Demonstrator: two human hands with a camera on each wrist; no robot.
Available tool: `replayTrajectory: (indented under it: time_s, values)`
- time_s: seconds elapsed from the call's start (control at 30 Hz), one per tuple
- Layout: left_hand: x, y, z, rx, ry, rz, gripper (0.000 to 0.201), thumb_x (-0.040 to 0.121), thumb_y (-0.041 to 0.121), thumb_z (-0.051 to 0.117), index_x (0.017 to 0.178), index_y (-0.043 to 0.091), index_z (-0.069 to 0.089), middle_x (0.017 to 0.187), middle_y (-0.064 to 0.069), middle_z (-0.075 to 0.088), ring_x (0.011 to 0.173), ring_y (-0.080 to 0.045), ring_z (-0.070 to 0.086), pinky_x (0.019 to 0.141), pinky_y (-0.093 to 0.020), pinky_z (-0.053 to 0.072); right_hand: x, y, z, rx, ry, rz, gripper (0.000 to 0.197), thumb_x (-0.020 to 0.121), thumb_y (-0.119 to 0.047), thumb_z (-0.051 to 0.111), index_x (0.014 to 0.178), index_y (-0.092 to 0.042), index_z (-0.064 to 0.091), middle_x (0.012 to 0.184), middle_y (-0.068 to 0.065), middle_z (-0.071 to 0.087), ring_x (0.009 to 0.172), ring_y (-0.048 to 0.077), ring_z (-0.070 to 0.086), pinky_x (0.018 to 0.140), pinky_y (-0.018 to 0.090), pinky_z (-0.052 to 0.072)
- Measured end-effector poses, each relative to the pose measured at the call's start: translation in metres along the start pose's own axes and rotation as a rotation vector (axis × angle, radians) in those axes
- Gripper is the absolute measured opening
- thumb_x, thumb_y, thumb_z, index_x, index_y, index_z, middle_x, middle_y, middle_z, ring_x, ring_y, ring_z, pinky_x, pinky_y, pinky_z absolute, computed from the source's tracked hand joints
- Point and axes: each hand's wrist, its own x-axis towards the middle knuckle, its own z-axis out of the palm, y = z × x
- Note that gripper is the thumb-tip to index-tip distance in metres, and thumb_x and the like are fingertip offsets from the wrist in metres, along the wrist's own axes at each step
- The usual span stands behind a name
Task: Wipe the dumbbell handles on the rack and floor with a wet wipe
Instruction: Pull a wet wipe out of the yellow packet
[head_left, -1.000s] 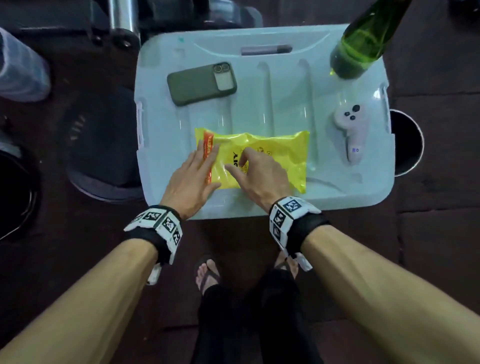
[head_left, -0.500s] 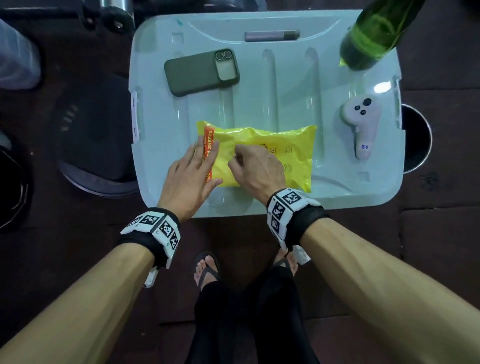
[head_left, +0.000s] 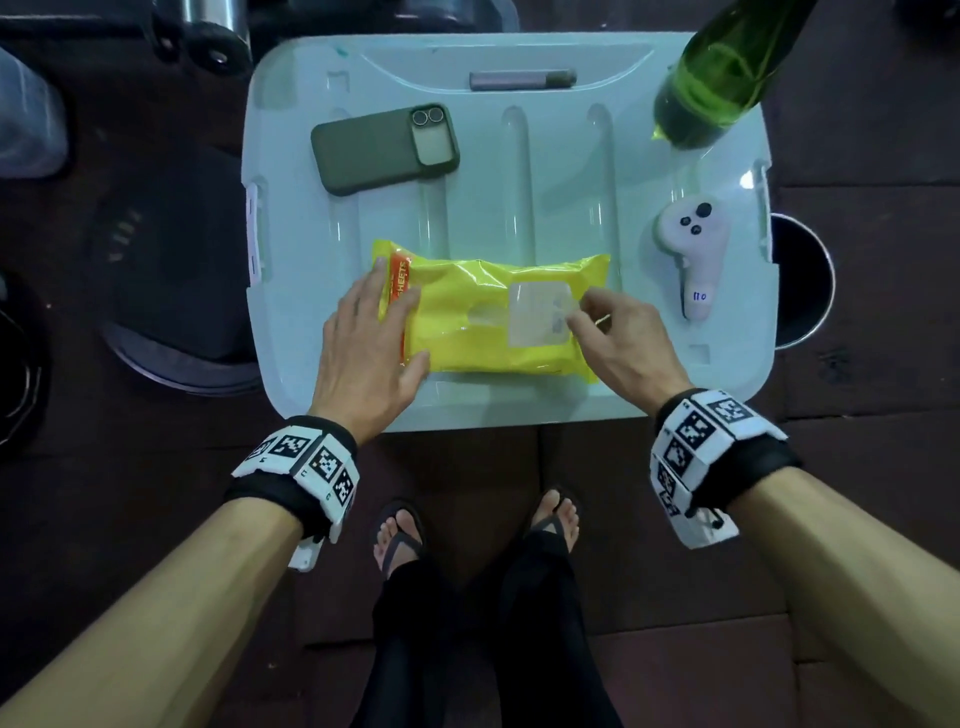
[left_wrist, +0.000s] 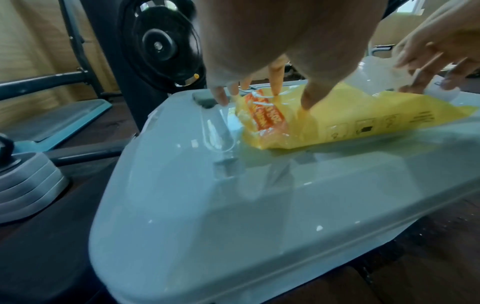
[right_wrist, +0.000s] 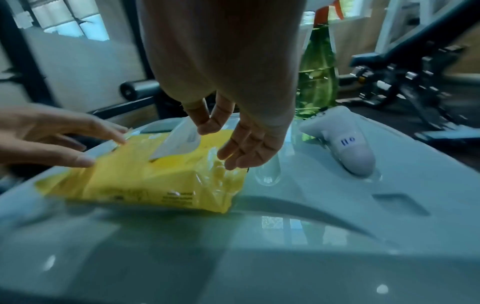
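Wet-wipe pack (head_left: 493, 317), a yellow pouch with an orange band at its left end, lies flat on the pale lid of a storage bin (head_left: 519, 405), towards the near edge. Its clear resealable flap (head_left: 537, 314) is peeled up and folded to the right, leaving the dispensing slot uncovered; whether a wipe already pokes out is hard to tell, since the plastic glares.

The right hand (head_left: 618, 332) pinches the free edge of the flap between thumb and forefinger, the other fingers hanging loosely curled below it, as the right wrist view shows. The left hand (head_left: 371, 345) lies spread with straight fingers across the orange end, most likely to pin the light pouch down so the adhesive flap peels away instead of dragging the whole pack along.

No wipe is out yet, so the wiping itself is not begun; no dumbbell handle shows plainly in these views.

On the same lid, well apart from the pack, are a green-cased phone (head_left: 384, 148) at the far left, a green bottle (head_left: 711, 88) at the far right corner, and a white controller (head_left: 693, 254) just right of the pouch.
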Motion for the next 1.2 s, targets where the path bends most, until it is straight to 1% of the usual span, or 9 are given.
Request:
replayTrajectory:
  time_s: [0.1, 0.2, 0.33, 0.5, 0.67, 0.77, 0.93, 1.07, 1.2]
  values:
    - [0.012, 0.018, 0.006, 0.026, 0.168, 0.179, 0.033, 0.09, 0.03, 0.059, 0.122, 0.024, 0.064, 0.156, -0.016, 0.033, 0.146, -0.036, 0.026, 0.11, -0.051, 0.029, 0.007, -0.001, 0.003, 0.142, 0.032, 0.054, 0.026, 0.094, -0.027, 0.06, 0.077, -0.008, 0.06, 0.074, 0.002, 0.063, 0.065, 0.017, 0.051, 0.062, 0.026, 0.039]
    - [0.03, 0.035, 0.023, 0.077, 0.108, 0.31, 0.024, 0.096, 0.031, 0.053, 0.115, 0.032, 0.069, 0.158, -0.016, 0.03, 0.147, -0.037, 0.025, 0.111, -0.051, 0.028, 0.005, 0.002, 0.006, 0.195, 0.047, 0.077, 0.023, 0.093, -0.025, 0.061, 0.077, -0.008, 0.061, 0.072, 0.001, 0.063, 0.065, 0.015, 0.051, 0.063, 0.029, 0.039]
    - [0.04, 0.039, 0.04, 0.196, 0.03, 0.29, 0.026, 0.101, 0.038, 0.044, 0.119, 0.034, 0.062, 0.164, -0.014, 0.012, 0.15, -0.035, 0.016, 0.115, -0.051, 0.021, 0.003, 0.007, 0.004, 0.259, 0.016, 0.096, 0.024, 0.093, -0.028, 0.062, 0.072, -0.015, 0.06, 0.063, -0.008, 0.051, 0.06, 0.01, 0.043, 0.062, 0.026, 0.034]
    - [0.046, 0.035, 0.037, 0.335, 0.008, 0.332, 0.041, 0.102, 0.043, 0.024, 0.124, 0.028, 0.055, 0.164, -0.013, 0.013, 0.145, -0.036, 0.025, 0.107, -0.049, 0.019, 0.003, 0.009, -0.001, 0.278, -0.055, 0.084, 0.024, 0.093, -0.027, 0.063, 0.071, -0.017, 0.061, 0.08, 0.013, 0.067, 0.067, 0.014, 0.048, 0.066, 0.03, 0.038]
    - [0.051, 0.034, 0.032, 0.25, 0.089, 0.307, 0.032, 0.102, 0.044, 0.037, 0.11, 0.031, 0.065, 0.148, -0.007, 0.046, 0.13, -0.033, 0.043, 0.097, -0.045, 0.023, 0.004, 0.008, -0.001, 0.354, -0.048, 0.103, 0.024, 0.092, -0.028, 0.062, 0.069, -0.018, 0.062, 0.072, 0.004, 0.063, 0.067, 0.014, 0.048, 0.067, 0.033, 0.04]
    - [0.05, 0.043, 0.038, 0.136, 0.105, 0.229, 0.032, 0.1, 0.045, 0.04, 0.101, 0.033, 0.069, 0.147, -0.007, 0.047, 0.133, -0.034, 0.042, 0.1, -0.046, 0.022, 0.003, 0.007, 0.0, 0.365, -0.053, 0.113, 0.024, 0.09, -0.03, 0.062, 0.067, -0.022, 0.062, 0.072, 0.0, 0.065, 0.068, 0.014, 0.05, 0.069, 0.037, 0.044]
    - [0.051, 0.041, 0.036, 0.145, 0.167, 0.277, 0.023, 0.093, 0.032, 0.052, 0.084, 0.026, 0.073, 0.135, -0.013, 0.061, 0.123, -0.036, 0.057, 0.095, -0.044, 0.036, 0.0, 0.005, -0.004, 0.362, -0.082, 0.142, 0.025, 0.087, -0.038, 0.062, 0.07, -0.02, 0.064, 0.086, 0.018, 0.069, 0.075, 0.02, 0.056, 0.08, 0.053, 0.054]
    - [0.055, 0.039, 0.031, 0.149, 0.18, 0.302, 0.029, 0.088, 0.036, 0.06, 0.067, 0.022, 0.073, 0.121, -0.011, 0.07, 0.108, -0.035, 0.066, 0.086, -0.039, 0.048, -0.002, 0.001, -0.005, 0.347, -0.102, 0.14, 0.028, 0.08, -0.045, 0.061, 0.068, -0.02, 0.064, 0.087, 0.021, 0.068, 0.075, 0.022, 0.056, 0.078, 0.053, 0.053]
    - [0.059, 0.039, 0.033, 0.187, 0.179, 0.284, 0.021, 0.086, 0.031, 0.066, 0.068, 0.021, 0.072, 0.118, -0.008, 0.071, 0.105, -0.033, 0.066, 0.083, -0.038, 0.046, -0.002, 0.001, -0.007, 0.346, -0.095, 0.143, 0.025, 0.083, -0.042, 0.062, 0.068, -0.021, 0.063, 0.086, 0.019, 0.069, 0.077, 0.031, 0.06, 0.078, 0.053, 0.054]
